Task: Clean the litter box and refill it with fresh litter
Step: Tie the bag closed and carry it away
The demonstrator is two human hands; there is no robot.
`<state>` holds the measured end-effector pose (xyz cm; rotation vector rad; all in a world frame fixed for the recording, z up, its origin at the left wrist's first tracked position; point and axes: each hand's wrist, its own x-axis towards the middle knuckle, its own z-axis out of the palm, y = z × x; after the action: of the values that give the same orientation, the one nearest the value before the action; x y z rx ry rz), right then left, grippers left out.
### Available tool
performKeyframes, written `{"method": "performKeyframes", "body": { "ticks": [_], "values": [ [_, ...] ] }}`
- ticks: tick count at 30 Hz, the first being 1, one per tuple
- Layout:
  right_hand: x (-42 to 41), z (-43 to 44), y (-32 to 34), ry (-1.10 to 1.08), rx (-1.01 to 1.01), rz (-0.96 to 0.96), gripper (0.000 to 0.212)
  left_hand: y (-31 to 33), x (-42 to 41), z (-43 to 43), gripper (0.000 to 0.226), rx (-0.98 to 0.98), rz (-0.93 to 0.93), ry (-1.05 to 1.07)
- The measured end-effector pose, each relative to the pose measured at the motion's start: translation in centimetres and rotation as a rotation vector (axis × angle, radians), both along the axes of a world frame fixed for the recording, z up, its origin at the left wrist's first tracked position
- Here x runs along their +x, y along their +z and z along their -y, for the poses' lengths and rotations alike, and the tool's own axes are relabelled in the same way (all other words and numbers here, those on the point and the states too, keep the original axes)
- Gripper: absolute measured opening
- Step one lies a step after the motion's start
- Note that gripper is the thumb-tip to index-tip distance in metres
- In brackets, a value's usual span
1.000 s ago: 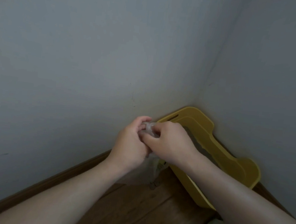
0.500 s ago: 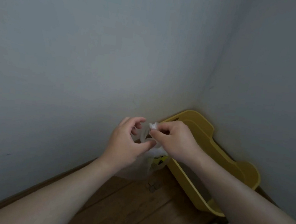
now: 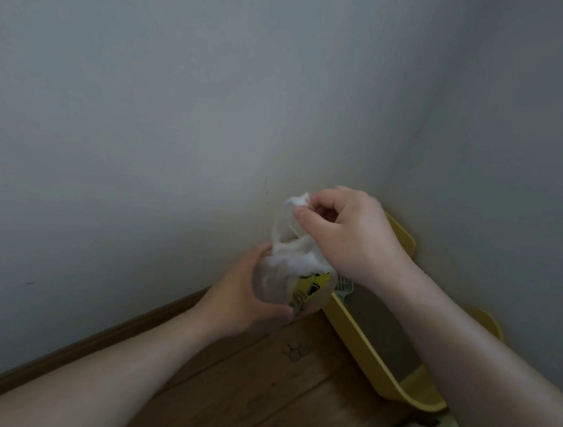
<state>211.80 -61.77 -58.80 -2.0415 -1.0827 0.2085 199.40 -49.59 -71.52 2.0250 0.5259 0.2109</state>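
The job looks to be at the waste-bagging stage. A small plastic bag [image 3: 284,275] is held up between both hands, its neck gathered, which suggests the scooping is done and the bag is being closed for disposal. Emptying, wiping and refilling appear not yet done, though that is a judgement.

The right hand [image 3: 350,233] has its thumb and fingertips [image 3: 304,213] pinched on the twisted top of the bag. Below them, the left hand [image 3: 237,298] curls around the bag's swollen bottom, cupping it from underneath. Inside the translucent film are white crumpled wadding and something yellow with black print. Whether there are litter clumps too, I cannot tell.

The yellow litter box [image 3: 357,341] sits on the wooden floor [image 3: 255,400] in the wall corner, just below and beyond the right fingers. A pale slotted scoop [image 3: 344,286] rests inside it, right beside the bag. The box's inside shows dull grey, which may be litter or bare plastic.
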Motion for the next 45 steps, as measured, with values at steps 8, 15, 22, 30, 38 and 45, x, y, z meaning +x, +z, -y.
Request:
{"method": "performKeyframes", "body": {
  "ticks": [8,15,22,30,38,45],
  "values": [
    [0.7,-0.8,1.9,-0.024,0.085,-0.082,0.04,0.3,0.4,-0.4,0.085,-0.043,0.04,0.011],
    [0.3,-1.3,9.6,0.017,0.061,-0.175,0.039,8.2,0.1,-0.6,0.076,-0.111,0.063,0.078],
    [-2.6,-1.0,27.9,0.064,0.038,-0.302,0.033,26.4,-3.5,0.8,0.068,-0.144,0.021,0.188],
    [-9.4,1.1,49.8,0.279,0.043,-0.4,0.012,47.2,-12.0,6.4,0.063,-0.136,0.046,0.435],
    [-21.6,-3.6,63.7,0.769,-0.027,-0.452,0.01,59.3,-24.7,10.4,0.049,-0.03,0.148,0.954],
    [-38.8,-10.4,65.7,1.218,-0.15,-0.478,0.014,60.6,-39.7,9.6,0.055,0.015,0.119,1.399]
  ]
}}
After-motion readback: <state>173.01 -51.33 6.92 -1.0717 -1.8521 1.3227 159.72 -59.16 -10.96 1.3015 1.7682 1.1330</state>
